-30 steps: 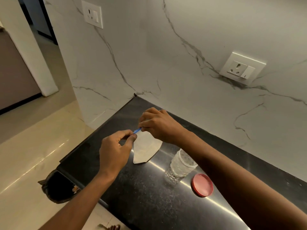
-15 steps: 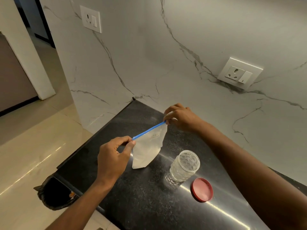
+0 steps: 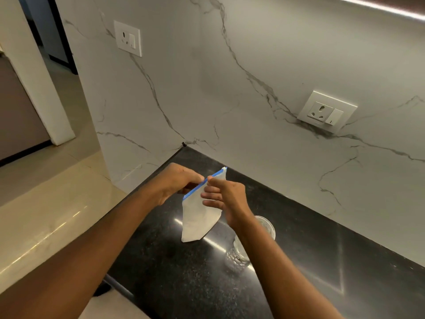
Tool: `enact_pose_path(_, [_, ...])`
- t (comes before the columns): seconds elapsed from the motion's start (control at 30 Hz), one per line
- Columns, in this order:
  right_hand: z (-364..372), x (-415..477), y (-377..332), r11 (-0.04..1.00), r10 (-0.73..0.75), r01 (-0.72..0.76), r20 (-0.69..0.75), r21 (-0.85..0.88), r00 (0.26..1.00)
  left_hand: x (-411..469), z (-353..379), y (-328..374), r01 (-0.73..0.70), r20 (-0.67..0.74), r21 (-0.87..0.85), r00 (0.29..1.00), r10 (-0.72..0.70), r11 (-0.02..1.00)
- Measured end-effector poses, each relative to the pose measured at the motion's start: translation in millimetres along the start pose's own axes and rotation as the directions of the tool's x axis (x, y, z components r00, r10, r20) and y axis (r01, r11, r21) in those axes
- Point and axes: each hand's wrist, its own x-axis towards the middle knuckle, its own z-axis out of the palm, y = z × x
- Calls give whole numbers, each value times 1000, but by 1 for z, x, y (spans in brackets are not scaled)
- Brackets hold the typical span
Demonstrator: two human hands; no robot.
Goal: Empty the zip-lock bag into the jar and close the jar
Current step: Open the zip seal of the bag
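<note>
Zip-lock bag [image 3: 197, 218]: held upright above the black granite countertop [image 3: 174, 279], near its back left corner. The blue zip strip [image 3: 195, 189] runs along the top edge and slopes up toward the wall. The body of the bag hangs below it and looks whitish. Whether the lower corner touches the countertop cannot be told.

Left hand [image 3: 176, 181]: the fingertips and thumb are curled together and pinch the zip strip from the left side, near its middle.

Right hand [image 3: 226, 199]: the thumb and index finger pinch the same strip from the right side, directly opposite the left fingertips. The other fingers lie loosely extended against the face of the bag.

Jar [image 3: 266, 226]: clear, with a patterned wall. It stands upright on the countertop just right of the bag, with its mouth uncovered. The right forearm crosses in front and hides its middle.

Surroundings: a marble-pattern wall [image 3: 230, 100] carries one socket plate [image 3: 128, 38] on the left face and another [image 3: 326, 111] on the right face.
</note>
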Motion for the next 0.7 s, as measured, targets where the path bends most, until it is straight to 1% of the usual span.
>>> enact_pose_path(0.07, [4, -1, 1, 999, 10, -10, 0, 39, 1000, 4, 4, 0, -4, 26, -14, 1000, 5, 1000])
enact_pose_path(0.2, [4, -4, 1, 997, 31, -31, -5, 76, 1000, 0, 6, -5, -19, 48, -99, 999, 24, 995])
enact_pose_path(0.3, [2, -6, 2, 992, 62, -65, 24, 111, 998, -5, 5, -6, -29, 74, -129, 997, 38, 991])
enact_pose_path(0.43, [0, -6, 5, 985, 84, -93, 66, 146, 994, -9, 4, -8, -30, 71, -149, 997, 41, 988])
enact_pose_path(0.6, [1, -6, 5, 995, 77, -80, 41, 64, 996, -9, 4, -14, -32, 78, -126, 996, 42, 992])
enact_pose_path(0.7, [2, -7, 6, 999, 51, -51, 23, 10, 998, -9, 7, -14, -85, 65, -30, 994, 87, 996])
